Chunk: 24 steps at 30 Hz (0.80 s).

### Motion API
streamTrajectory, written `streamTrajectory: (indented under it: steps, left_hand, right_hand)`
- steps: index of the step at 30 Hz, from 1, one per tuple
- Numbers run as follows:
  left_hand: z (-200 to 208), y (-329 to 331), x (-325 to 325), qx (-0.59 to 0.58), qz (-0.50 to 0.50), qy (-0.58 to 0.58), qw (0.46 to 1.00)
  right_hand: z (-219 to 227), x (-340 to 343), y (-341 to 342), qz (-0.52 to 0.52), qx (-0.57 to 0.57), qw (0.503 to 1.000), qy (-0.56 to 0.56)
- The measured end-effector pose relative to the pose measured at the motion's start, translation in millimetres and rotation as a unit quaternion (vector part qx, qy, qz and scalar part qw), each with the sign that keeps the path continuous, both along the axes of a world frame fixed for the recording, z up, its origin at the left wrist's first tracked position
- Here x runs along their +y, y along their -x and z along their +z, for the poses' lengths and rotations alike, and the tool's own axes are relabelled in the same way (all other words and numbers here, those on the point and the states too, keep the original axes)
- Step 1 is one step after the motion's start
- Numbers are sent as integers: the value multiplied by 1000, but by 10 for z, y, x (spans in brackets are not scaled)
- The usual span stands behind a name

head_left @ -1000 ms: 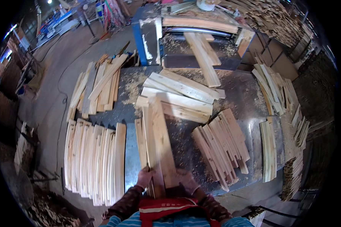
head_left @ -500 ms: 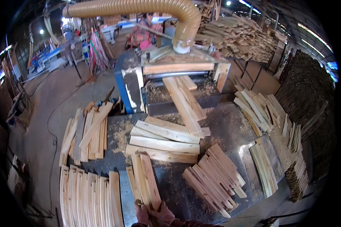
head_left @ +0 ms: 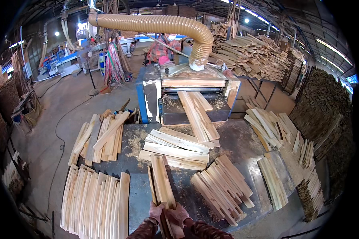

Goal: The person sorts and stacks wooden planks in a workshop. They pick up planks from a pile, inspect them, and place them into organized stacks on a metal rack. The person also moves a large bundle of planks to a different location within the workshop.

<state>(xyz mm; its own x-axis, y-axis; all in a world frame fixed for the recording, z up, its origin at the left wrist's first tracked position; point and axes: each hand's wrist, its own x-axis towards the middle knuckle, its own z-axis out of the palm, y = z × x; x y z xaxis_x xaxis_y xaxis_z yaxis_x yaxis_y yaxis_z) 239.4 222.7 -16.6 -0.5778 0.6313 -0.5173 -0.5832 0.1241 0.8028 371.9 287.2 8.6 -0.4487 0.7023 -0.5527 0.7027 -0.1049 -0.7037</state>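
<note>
Where two hands [head_left: 156, 212] [head_left: 180, 215], one board bundle [head_left: 162, 183].

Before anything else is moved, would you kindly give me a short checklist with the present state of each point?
1. Left hand on the held boards: ok, it grips them toward their near end.
2. Right hand on the held boards: ok, it is at their right side.
3. Held boards' far end apart from the crosswise boards: cannot tell, they overlap in this view.
4. Machine opening free of wood: not ok, boards stick out of it.
5. Table free of shavings: not ok, some lie scattered.
</note>
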Motion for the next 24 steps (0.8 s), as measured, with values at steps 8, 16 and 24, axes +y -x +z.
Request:
streamTrajectory:
  steps: [8, 16, 24]
  left_hand:
    - [-70, -193, -450, 78, -94, 36, 992]
    - [-449, -292, -360, 168, -186, 218, 943]
    - [-109, -447, -158, 281, -154, 241, 916]
  right_hand:
    - [488, -382, -247, 69, -107, 992, -22]
    - [24, -257, -447, 76, -182, 980, -15]
    - [-238, 476, -360, 193, -114, 974, 5]
